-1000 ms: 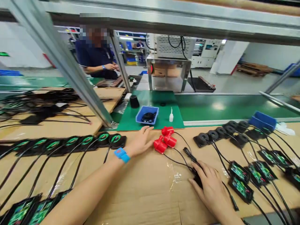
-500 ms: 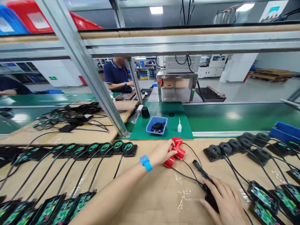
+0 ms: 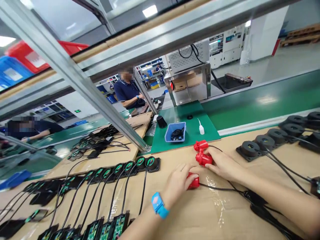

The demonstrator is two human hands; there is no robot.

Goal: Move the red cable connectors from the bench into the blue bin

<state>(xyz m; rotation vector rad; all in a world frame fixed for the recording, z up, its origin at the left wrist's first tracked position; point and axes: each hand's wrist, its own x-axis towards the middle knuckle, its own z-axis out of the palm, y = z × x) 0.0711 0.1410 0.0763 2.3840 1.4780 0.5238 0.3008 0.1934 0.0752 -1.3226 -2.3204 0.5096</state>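
My left hand [image 3: 178, 181], with a blue wristband [image 3: 158, 205], is closed round a red plug-like part [image 3: 194, 182] lying on the cardboard-covered bench. My right hand [image 3: 222, 163] reaches across from the right and its fingers grip a second red part [image 3: 203, 158]. A third red part [image 3: 200, 145] sits just beyond it, untouched. Thin black wires [image 3: 225, 189] run from the red parts back under my right forearm to a black connector [image 3: 260, 202].
A row of black round units with green rings [image 3: 130, 166] and circuit boards [image 3: 110, 228] lies at left. Black round units [image 3: 265, 143] sit at right. Behind are a green mat [image 3: 212, 131], blue tray [image 3: 175, 132], small white bottle [image 3: 201, 127], black cup [image 3: 161, 122], a slanted metal post [image 3: 105, 106], and people working across the conveyor.
My right hand left the black connector and moved up-left onto a red part. My left hand closed on the nearest red part. The view swung left and tilted.
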